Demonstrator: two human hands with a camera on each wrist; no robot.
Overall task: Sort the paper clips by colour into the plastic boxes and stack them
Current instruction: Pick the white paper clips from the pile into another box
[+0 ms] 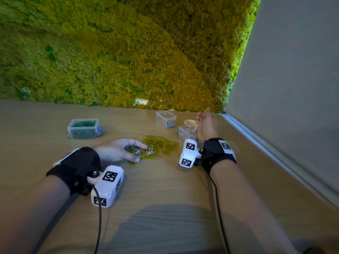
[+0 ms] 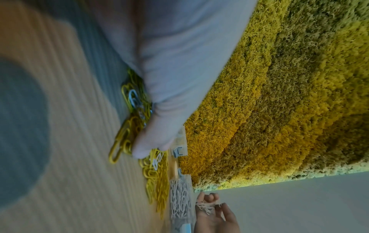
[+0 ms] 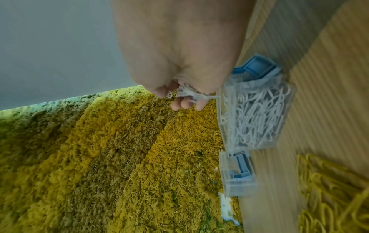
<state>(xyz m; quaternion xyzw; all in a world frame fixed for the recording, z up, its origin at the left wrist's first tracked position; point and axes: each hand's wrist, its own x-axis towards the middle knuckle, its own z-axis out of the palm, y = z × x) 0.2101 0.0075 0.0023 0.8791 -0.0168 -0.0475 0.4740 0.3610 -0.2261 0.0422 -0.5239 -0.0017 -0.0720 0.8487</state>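
Note:
A heap of yellow paper clips [image 1: 163, 143] lies mid-table with a few white clips [image 1: 145, 153] mixed into its left side. My left hand [image 1: 141, 152] lies over that side, fingers spread and relaxed, tips touching the clips [image 2: 139, 104]. My right hand [image 1: 200, 118] is raised above an open clear box of white clips [image 1: 185, 133], pinching a bunch of white clips [image 3: 189, 94] that dangle from its curled fingers. An empty clear box [image 1: 166, 118] stands behind the heap. A lidded box of green clips [image 1: 84, 128] sits at the left.
A moss wall [image 1: 128, 52] rises along the back edge of the wooden table [image 1: 165, 189]. A grey wall [image 1: 293, 88] closes off the right side. Cables run from both wrist cameras toward me.

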